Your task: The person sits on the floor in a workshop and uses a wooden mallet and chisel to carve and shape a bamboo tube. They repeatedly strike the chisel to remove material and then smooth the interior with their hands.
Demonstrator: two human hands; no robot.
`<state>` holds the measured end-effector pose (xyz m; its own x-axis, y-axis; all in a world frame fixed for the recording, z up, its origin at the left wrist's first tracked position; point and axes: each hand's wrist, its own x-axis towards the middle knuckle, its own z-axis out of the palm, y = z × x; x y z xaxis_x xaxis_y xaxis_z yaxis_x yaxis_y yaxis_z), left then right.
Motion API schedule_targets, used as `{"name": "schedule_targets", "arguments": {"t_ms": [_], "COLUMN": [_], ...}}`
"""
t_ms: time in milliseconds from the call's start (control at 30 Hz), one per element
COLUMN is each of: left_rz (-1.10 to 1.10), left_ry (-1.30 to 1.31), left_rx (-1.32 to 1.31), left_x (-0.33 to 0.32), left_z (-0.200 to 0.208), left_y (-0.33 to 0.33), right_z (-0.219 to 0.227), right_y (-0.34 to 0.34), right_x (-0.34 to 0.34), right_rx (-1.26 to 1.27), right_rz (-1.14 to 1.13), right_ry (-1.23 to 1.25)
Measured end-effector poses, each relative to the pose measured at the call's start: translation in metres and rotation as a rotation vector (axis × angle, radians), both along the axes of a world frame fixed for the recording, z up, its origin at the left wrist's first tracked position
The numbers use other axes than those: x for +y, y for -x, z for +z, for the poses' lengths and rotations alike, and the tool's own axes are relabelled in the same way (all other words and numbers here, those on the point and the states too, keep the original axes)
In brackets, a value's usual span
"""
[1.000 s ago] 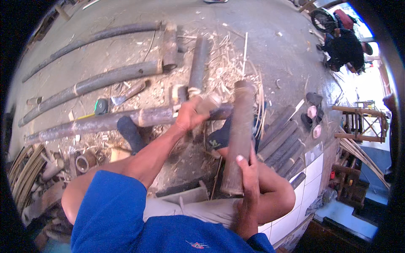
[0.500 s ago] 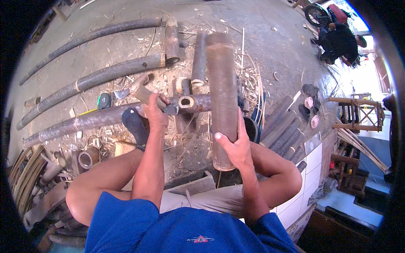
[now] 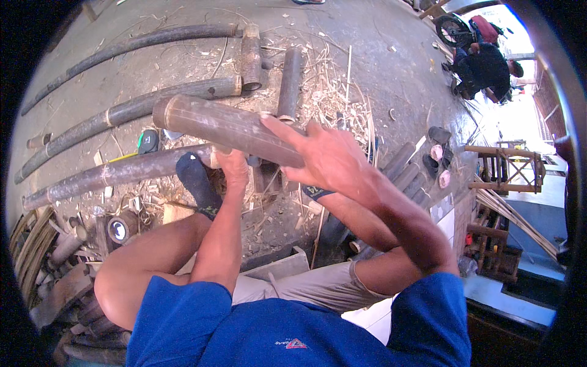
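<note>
In the head view, my right hand (image 3: 330, 156) was wrapped around one end of a short, fat bamboo tube (image 3: 211, 124), and the rest stuck out to the left of that grip. My left hand (image 3: 233, 170) was curled just under the tube, by a long bamboo pole (image 3: 137, 168) running off to the left. I thought it best to squeeze the tube firmly and mind its loose end near my left fingers and the dark sock (image 3: 197, 175) beside them. The tube hid the tops of those fingers, so I could not tell what they held. My right palm covered the tube's other end, and part of the pole was hidden too.
</note>
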<state>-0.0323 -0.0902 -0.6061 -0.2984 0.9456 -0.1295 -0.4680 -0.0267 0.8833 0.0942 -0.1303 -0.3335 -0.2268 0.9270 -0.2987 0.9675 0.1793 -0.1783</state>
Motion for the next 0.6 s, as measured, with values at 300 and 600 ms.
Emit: {"name": "schedule_targets", "arguments": {"t_ms": [300, 600], "left_rz": [-0.042, -0.031], "left_ry": [0.034, 0.020], "left_rx": [-0.089, -0.089], "left_x": [-0.005, -0.010], "left_z": [-0.032, -0.005], "left_y": [0.000, -0.002], "right_z": [0.000, 0.013], "right_y": [0.016, 0.037], "right_x": [0.028, 0.058], "right_rx": [0.013, 0.429], "right_rz": [0.253, 0.310], "right_ry": [-0.112, -0.432]}}
